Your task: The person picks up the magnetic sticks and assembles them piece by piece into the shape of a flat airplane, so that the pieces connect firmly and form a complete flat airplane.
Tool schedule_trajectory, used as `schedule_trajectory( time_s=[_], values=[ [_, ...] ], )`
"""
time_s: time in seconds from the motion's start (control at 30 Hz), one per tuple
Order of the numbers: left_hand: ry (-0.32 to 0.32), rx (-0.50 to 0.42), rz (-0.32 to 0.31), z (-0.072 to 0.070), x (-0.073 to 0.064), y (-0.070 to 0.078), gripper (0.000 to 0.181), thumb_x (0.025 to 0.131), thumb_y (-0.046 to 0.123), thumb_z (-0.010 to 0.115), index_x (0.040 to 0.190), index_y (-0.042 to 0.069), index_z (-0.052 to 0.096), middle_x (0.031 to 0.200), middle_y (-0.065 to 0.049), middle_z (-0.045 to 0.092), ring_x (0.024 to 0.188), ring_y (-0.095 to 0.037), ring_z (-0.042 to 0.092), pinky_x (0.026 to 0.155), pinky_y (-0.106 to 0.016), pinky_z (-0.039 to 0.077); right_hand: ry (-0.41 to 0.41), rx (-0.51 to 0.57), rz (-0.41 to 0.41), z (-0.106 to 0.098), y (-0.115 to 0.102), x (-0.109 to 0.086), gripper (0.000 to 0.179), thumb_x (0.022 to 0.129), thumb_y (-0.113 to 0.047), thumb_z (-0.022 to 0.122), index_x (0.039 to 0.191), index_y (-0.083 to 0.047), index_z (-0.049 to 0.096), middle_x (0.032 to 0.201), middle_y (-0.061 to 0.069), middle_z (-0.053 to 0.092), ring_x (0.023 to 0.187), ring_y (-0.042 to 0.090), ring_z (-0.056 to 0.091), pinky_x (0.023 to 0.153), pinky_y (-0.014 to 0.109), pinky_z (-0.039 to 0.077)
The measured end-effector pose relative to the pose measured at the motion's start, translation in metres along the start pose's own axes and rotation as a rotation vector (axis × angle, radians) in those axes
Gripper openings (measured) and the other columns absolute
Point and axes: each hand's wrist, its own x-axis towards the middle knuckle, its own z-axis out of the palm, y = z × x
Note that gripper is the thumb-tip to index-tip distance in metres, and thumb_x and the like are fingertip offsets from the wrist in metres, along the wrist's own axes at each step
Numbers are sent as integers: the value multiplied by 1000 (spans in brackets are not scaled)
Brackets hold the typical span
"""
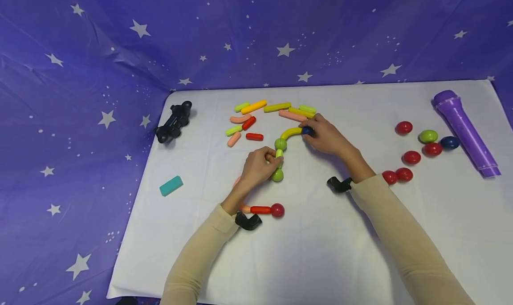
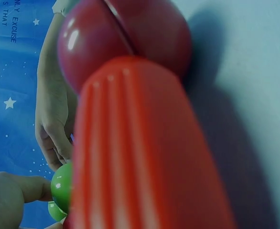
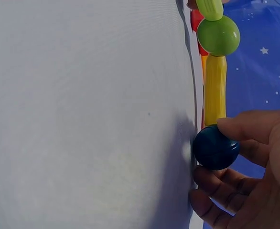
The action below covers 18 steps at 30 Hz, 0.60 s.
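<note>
My left hand (image 1: 258, 167) pinches a short light green stick (image 1: 279, 153) that has a green ball (image 1: 280, 144) at its far end and another green ball (image 1: 277, 175) at its near end. From the far green ball, a curved yellow stick (image 1: 290, 132) runs right to a dark blue ball (image 3: 216, 148). Thumb and fingers of my right hand (image 1: 329, 136) grip that blue ball. Under my left wrist lies a second chain: a red ball (image 1: 277, 210), a red stick (image 1: 261, 210) and a pink curved stick (image 1: 245, 209), partly hidden by the arm.
Several loose sticks, including a red one (image 1: 254, 136), lie beyond my hands. On the right are several loose balls, such as a green one (image 1: 428, 136), beside a purple tube (image 1: 466, 133). A black knobbed object (image 1: 174, 121) and a teal block (image 1: 171, 186) are on the left.
</note>
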Motion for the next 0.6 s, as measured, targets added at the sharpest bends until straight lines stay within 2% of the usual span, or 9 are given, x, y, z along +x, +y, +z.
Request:
schedule_trajectory(
  time_s=[0.17, 0.37, 0.5, 0.6],
  values=[
    [-9, -1, -12, 0, 1, 0, 27, 91, 28, 69, 101, 3, 68, 77, -4, 65, 58, -10, 52, 54, -20, 39, -24, 18, 14, 0, -2, 1, 31, 91, -6, 62, 122, -1, 59, 119, 19, 55, 106, 33, 52, 98, 51, 42],
    [-33, 11, -20, -2, 2, 1, 29, 92, 29, 68, 104, 2, 68, 77, -4, 65, 58, -10, 52, 53, -20, 39, -39, -19, 1, 1, -2, 2, 35, 91, -5, 58, 126, -1, 60, 121, 20, 54, 106, 34, 51, 98, 51, 43],
    [-67, 17, -23, -8, 1, 2, 37, 95, 35, 63, 115, 3, 64, 81, -4, 63, 61, -12, 53, 56, -22, 42, -40, -43, 7, 2, -1, 2, 35, 92, -9, 60, 127, -3, 61, 125, 20, 51, 109, 34, 51, 99, 52, 42],
    [-77, 37, 8, -16, -3, 0, 40, 98, 36, 58, 123, 5, 61, 85, -3, 62, 67, -14, 54, 59, -25, 44, -41, -28, 25, 3, 0, 2, 35, 95, -14, 61, 128, -4, 60, 127, 19, 49, 111, 33, 51, 102, 52, 41]
  ],
)
